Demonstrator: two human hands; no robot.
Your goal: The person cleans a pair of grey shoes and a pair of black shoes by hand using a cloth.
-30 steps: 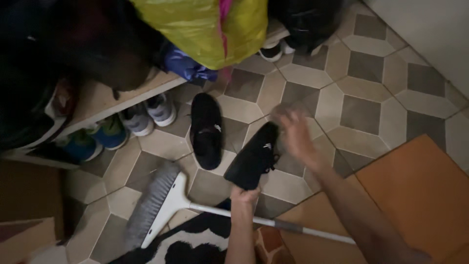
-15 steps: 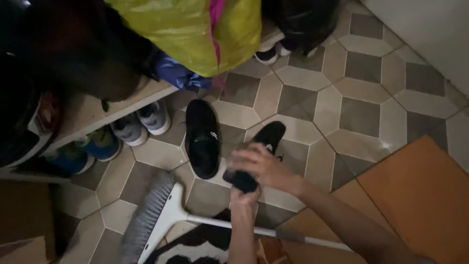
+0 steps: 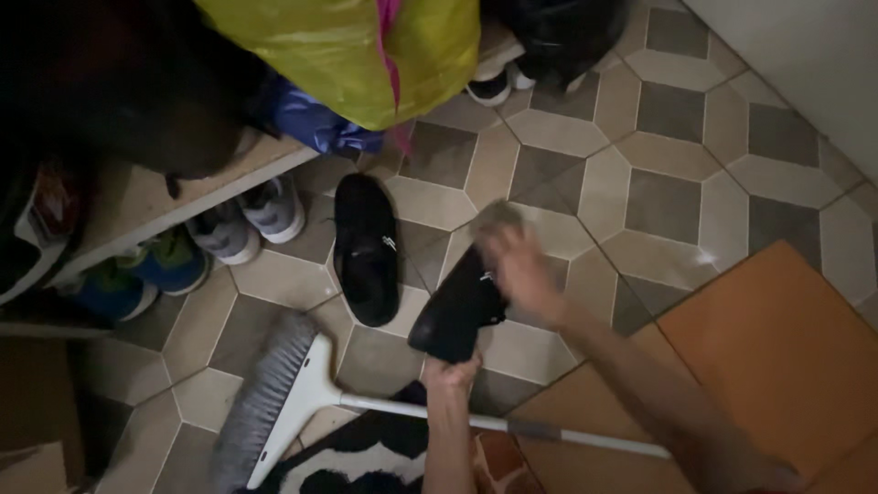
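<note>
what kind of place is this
Likely a home entryway: a low shoe rack holding sneakers, a patterned tile floor with a broom lying on it, and bags piled above.

Broom lying on tiled floor; yellow bag on shoe rack; orange mat.

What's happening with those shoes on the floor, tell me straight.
A person holds a black shoe up off the tiled floor: the left hand grips its heel end from below, and the right hand, blurred, is on its toe end. The matching black shoe lies flat on the tiles beside it. A broom with a white head lies across the floor near the person. Other shoes sit under a low shelf, with a yellow bag above.
</note>
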